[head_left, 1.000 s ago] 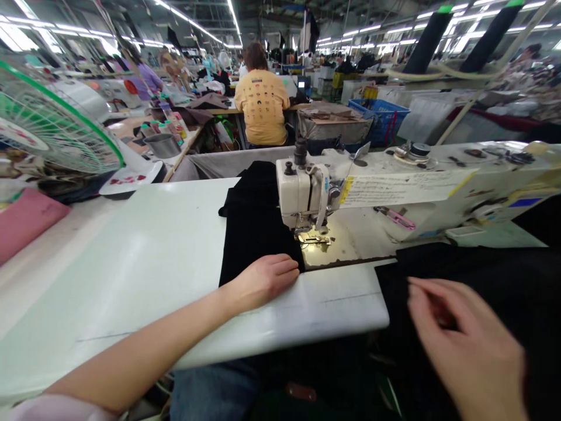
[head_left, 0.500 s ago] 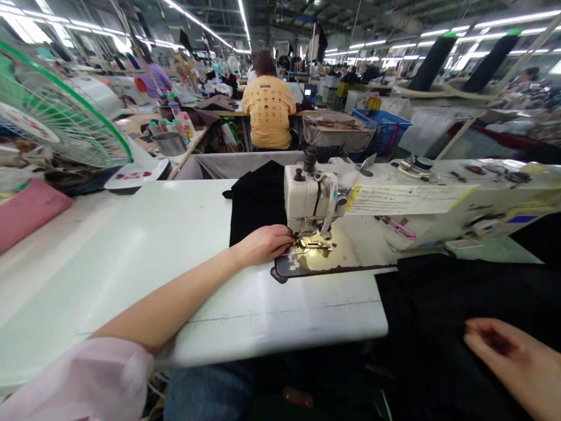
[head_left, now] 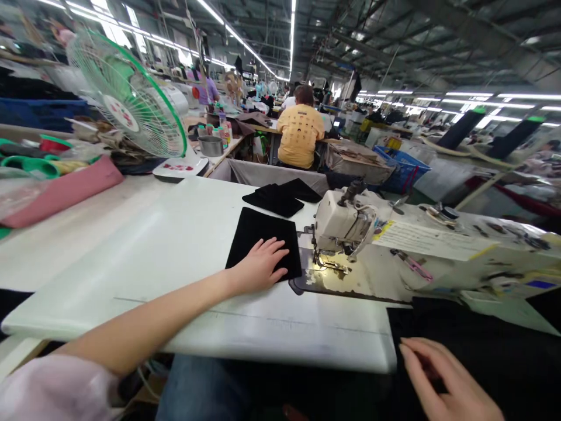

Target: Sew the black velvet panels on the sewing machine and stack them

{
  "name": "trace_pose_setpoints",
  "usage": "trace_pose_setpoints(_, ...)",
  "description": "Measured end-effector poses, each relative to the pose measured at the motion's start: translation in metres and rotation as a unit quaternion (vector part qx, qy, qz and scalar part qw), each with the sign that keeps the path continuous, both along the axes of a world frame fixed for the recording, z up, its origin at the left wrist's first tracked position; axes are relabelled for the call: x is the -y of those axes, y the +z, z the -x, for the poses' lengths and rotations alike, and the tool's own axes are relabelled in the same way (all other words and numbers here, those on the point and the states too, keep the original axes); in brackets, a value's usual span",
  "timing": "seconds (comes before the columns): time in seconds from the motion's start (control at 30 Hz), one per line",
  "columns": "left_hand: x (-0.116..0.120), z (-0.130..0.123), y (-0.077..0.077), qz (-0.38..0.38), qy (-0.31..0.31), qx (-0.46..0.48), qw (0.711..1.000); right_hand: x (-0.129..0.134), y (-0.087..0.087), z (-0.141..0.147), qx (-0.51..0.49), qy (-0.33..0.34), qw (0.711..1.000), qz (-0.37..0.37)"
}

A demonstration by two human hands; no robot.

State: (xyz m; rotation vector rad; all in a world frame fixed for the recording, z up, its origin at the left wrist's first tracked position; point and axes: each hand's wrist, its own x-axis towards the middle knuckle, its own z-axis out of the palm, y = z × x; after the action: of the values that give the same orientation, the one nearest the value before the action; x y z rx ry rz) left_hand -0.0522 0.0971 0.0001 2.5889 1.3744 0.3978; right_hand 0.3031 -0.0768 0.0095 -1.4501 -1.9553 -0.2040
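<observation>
My left hand (head_left: 259, 266) lies flat with its fingers spread on a black cloth piece (head_left: 249, 234), left of the sewing machine (head_left: 339, 225). More black cloth (head_left: 274, 199) lies folded behind that piece. The lit needle area and metal plate (head_left: 363, 275) have no cloth on them. At the lower right my right hand (head_left: 442, 374) is over a large black cloth (head_left: 482, 333) by the table's edge. Its fingers are curled with thumb and forefinger near each other; whether they pinch the cloth cannot be made out.
A green-rimmed fan (head_left: 127, 99) stands at the back left beside a metal cup (head_left: 211, 145) and bottles. Pink cloth (head_left: 65, 196) lies at the far left. A person in a yellow shirt (head_left: 300, 134) sits ahead. Thread cones (head_left: 460, 128) stand at the right.
The view has turned left and up. My left hand has left the needle area and now lies flat on the cloth further left. My right hand has moved nearer the table's edge.
</observation>
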Motion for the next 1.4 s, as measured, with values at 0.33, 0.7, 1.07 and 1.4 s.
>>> trace_pose_setpoints(0.33, 0.022, -0.051, 0.065, -0.211, -0.049, 0.275, 0.937, -0.069, -0.057, 0.11, -0.048, 0.045, 0.998, -0.004)
trace_pose_setpoints(0.7, 0.01, -0.088, 0.102, -0.274, -0.081, 0.318, 0.904, -0.069, -0.052, 0.114, -0.152, 0.077, 0.985, -0.013)
trace_pose_setpoints(1.07, 0.022, -0.08, 0.124, -0.02, -0.158, 0.441, 0.883, -0.074, 0.03, 0.138, -0.339, 0.146, 0.929, 0.025)
trace_pose_setpoints(1.4, -0.007, -0.076, 0.185, -0.142, -0.324, 0.178, 0.918, -0.066, 0.015, 0.142, -0.35, 0.188, 0.916, 0.062)
